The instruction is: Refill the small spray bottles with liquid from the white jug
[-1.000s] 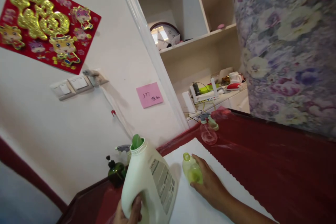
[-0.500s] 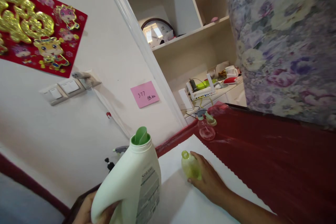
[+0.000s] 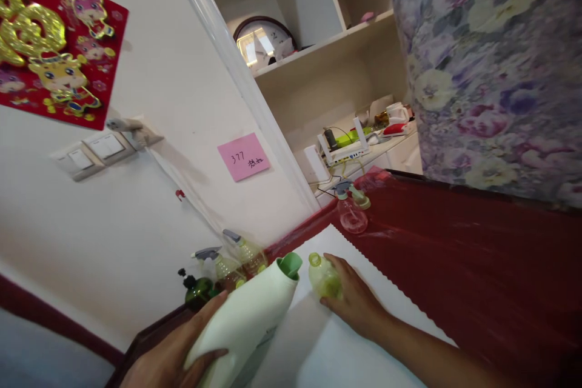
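My left hand (image 3: pixel 175 351) grips a large white detergent jug (image 3: pixel 243 321) near its base. The jug is tipped over, and its green spout (image 3: pixel 290 265) points at the open neck of a small yellow-green bottle (image 3: pixel 322 276). My right hand (image 3: pixel 352 300) is wrapped round that small bottle and steadies it upright on a white mat (image 3: pixel 336 345) laid over a red table (image 3: pixel 464 267). Spout and bottle neck are nearly touching. No liquid is visible between them.
A clear spray bottle (image 3: pixel 351 212) stands at the table's far edge. Two spray bottles (image 3: pixel 236 257) and a dark green pump bottle (image 3: pixel 197 288) stand by the white wall. Behind are shelves with a clock (image 3: pixel 261 42), and a flowered cloth (image 3: pixel 491 66) hangs on the right.
The jug has gone from upright to steeply tipped, its spout swinging down and right to the small bottle's neck. My right hand has stayed on the small bottle.
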Demonstrator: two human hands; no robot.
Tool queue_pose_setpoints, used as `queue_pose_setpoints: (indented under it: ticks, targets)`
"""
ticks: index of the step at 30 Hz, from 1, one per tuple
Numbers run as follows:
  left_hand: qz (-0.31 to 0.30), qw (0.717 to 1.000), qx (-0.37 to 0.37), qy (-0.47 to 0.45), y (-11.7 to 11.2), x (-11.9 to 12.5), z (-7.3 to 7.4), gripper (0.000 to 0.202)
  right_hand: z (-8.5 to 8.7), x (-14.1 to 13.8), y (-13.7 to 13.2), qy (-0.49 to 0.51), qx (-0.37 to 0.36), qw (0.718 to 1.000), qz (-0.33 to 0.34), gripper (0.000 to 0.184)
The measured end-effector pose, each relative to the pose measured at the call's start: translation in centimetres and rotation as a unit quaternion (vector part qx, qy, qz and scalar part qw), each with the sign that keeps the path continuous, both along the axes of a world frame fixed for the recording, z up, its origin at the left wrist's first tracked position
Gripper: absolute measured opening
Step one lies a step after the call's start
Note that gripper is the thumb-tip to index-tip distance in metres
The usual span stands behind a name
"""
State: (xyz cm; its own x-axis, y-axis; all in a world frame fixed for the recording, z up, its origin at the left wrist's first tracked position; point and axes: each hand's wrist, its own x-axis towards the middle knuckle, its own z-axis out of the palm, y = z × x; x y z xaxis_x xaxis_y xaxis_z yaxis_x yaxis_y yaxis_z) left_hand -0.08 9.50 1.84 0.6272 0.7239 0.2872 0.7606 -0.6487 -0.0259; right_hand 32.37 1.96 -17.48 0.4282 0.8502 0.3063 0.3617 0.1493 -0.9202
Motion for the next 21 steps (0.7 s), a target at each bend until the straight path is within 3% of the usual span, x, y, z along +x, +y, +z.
queue_pose_setpoints:
  ticks: [9, 21]
  targets:
    - [0.016, 0.999, 0.005, 0.051, -1.2, 3.4, 1.4, 0.053, 0.3, 0.2, -0.1, 0.001, 0.011, 1.000, 0.009, 0.083]
    - [0.035, 0.990, 0.040, 0.132, -1.4, 5.7, 2.2, 0.058, 0.4, 0.3, 0.0, 0.001, 0.014, 1.000, 0.004, 0.083]
